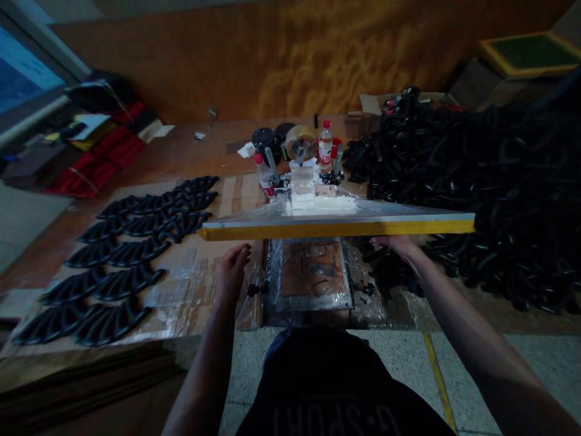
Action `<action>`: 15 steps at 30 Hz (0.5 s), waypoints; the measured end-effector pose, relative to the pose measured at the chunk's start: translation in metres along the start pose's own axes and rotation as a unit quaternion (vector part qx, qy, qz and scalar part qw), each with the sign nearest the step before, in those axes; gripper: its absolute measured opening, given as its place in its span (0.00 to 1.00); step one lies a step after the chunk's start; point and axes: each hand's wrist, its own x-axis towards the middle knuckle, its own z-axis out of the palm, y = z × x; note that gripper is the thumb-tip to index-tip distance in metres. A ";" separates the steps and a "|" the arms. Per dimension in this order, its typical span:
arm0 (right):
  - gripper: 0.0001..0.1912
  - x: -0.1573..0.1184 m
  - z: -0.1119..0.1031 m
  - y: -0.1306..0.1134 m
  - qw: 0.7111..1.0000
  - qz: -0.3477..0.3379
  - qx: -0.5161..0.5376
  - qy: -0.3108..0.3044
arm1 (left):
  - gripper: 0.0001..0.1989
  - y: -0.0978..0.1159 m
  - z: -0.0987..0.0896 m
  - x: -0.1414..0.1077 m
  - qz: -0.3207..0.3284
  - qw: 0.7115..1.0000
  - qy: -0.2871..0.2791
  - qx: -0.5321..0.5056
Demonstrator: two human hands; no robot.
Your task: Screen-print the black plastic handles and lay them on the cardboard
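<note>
My left hand (233, 266) is curled closed, its fingertips pressed together left of the flat printing bed. Whatever it may hold is too dark to make out. My right hand (397, 243) reaches in below the right part of a raised screen frame (338, 229), near black curved parts (393, 269). Its fingers are partly hidden, so I cannot tell whether it grips one. The frame has a yellow front edge and tilts up from a clamp mount at the back. Below it lies the printing bed (313, 269), a brown stained panel in a grey border.
At left, black curved parts (120, 257) lie fanned in rows on taped cardboard. A large heap of black parts (476, 163) covers the right side. Behind the frame stand a red-capped bottle (325, 145), a tape roll (300, 143) and a dark jar (264, 142). Red bundles (93, 163) lie far left.
</note>
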 end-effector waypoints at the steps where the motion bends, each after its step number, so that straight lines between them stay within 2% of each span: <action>1: 0.24 -0.007 0.011 -0.007 0.999 0.003 0.050 -0.008 | 0.24 0.009 0.003 0.001 0.005 1.000 0.000 -0.026; 3: 0.23 -0.022 0.040 -0.026 0.998 -0.019 0.062 -0.025 | 0.22 0.031 0.013 0.004 0.018 0.997 -0.007 -0.075; 6: 0.19 -0.041 0.090 -0.054 0.989 -0.111 -0.075 -0.065 | 0.19 0.076 0.029 0.007 0.060 0.993 0.001 -0.105; 8: 0.19 -0.050 0.115 -0.063 0.962 -0.165 -0.187 -0.108 | 0.19 0.107 0.036 0.005 0.105 0.991 0.006 -0.088; 10: 0.21 -0.055 0.129 -0.064 0.924 -0.191 -0.293 -0.151 | 0.20 0.130 0.040 0.002 0.136 0.988 -0.009 -0.068; 12: 0.25 -0.057 0.136 -0.061 0.892 -0.201 -0.363 -0.181 | 0.23 0.140 0.041 0.000 0.143 0.987 -0.039 -0.063; 13: 0.26 -0.057 0.137 -0.059 0.885 -0.200 -0.375 -0.192 | 0.24 0.140 0.040 -0.002 0.142 0.986 -0.052 -0.068; 15: 0.24 -0.057 0.133 -0.055 0.906 -0.171 -0.340 -0.185 | 0.25 0.131 0.036 -0.005 0.138 0.984 -0.077 -0.087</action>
